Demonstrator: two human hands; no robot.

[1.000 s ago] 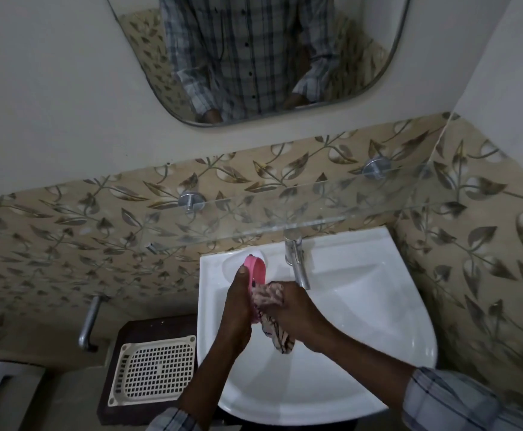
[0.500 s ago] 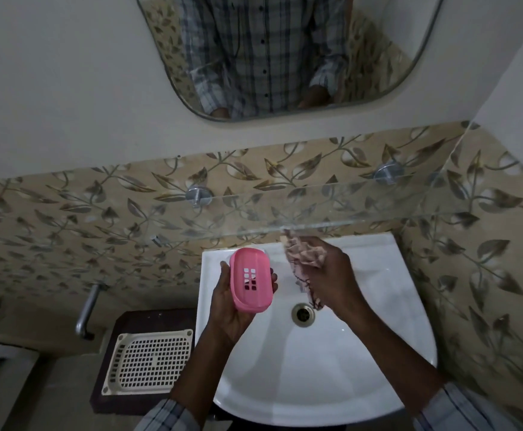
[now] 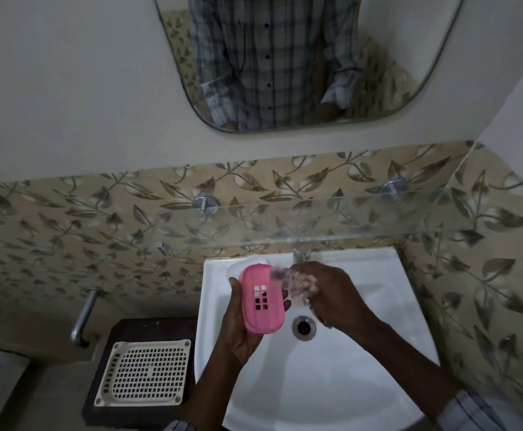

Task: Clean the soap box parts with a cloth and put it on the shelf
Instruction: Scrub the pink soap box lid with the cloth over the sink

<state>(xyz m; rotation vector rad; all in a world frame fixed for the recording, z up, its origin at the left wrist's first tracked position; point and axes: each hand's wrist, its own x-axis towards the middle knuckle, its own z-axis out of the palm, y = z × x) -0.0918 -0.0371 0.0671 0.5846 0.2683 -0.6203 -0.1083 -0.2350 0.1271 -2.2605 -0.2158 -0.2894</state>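
A pink soap box part (image 3: 262,298) with small square slots is held over the white sink (image 3: 378,321), its slotted face turned up toward me. My left hand (image 3: 238,325) grips it from below and the left side. My right hand (image 3: 331,297) holds a bunched patterned cloth (image 3: 297,283), blurred by motion, against the box's upper right edge. The glass shelf (image 3: 331,219) runs along the tiled wall above the sink and carries nothing that I can see.
A metal tap (image 3: 300,254) stands at the sink's back, just behind my right hand. The drain (image 3: 303,327) lies below my hands. A cream perforated tray (image 3: 143,373) sits on a dark stand at the left. A mirror (image 3: 285,73) hangs above.
The box went from edge-on, being rubbed, to its slotted face up. My right hand lifted the cloth away toward the tap, then brought it back to the box's upper right edge.
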